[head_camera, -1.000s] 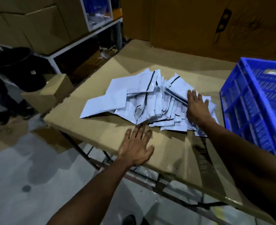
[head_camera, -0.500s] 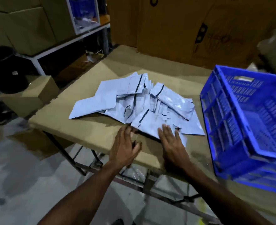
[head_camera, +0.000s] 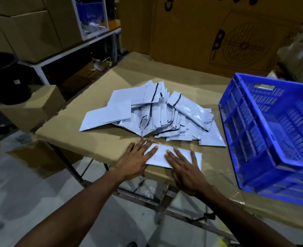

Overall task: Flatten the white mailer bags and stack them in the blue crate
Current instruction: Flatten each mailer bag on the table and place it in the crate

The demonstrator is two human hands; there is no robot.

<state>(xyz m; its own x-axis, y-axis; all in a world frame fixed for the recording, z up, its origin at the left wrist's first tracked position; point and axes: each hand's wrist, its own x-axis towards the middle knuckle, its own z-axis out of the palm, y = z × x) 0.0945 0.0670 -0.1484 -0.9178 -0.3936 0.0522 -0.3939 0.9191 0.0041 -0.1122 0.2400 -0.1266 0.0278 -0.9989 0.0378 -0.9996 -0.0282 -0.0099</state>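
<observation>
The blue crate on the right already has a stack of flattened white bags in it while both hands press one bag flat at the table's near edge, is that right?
Not quite. The head view shows the blue crate with no bags inside. The rest holds: the left hand and right hand press one white bag flat at the table's near edge.

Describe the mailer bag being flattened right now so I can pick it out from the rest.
Start at the cardboard-covered table with the blue crate on its right side. At the near edge, in front of the heap of white mailer bags, one single mailer bag lies by itself. Unlike the heaped ones, it lies flat with the left hand and right hand pressing on it, fingers spread.
</observation>
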